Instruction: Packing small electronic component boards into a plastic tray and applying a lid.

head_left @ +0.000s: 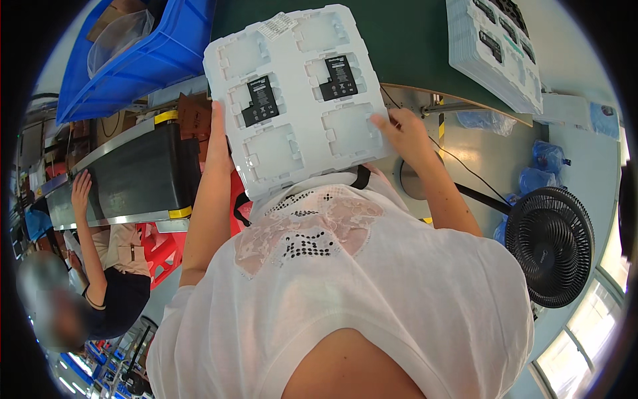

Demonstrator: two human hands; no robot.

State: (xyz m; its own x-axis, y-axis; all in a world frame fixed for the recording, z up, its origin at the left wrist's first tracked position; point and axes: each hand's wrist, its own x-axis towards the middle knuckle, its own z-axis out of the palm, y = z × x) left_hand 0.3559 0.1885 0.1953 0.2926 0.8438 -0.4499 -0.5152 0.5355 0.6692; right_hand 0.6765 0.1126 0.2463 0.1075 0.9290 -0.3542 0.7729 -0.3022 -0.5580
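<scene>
A white plastic tray [297, 83] with several moulded pockets is held in front of my body, over the near edge of the green table. Two of its pockets hold flat black batteries, one left battery [264, 110] and one right battery [341, 78]; the other pockets have none. My left hand [219, 143] grips the tray's left edge, with its fingers mostly hidden. On the opposite edge, my right hand [401, 135] is closed with the thumb on top. A small white label [277, 26] lies at the tray's far edge.
A stack of similar trays [468, 50] with black batteries stands at the right on the green table [405, 46]. At the left are a blue bin [133, 70] and a black conveyor belt [133, 176], where a co-worker's hand [81, 189] rests. A black fan [549, 246] stands right.
</scene>
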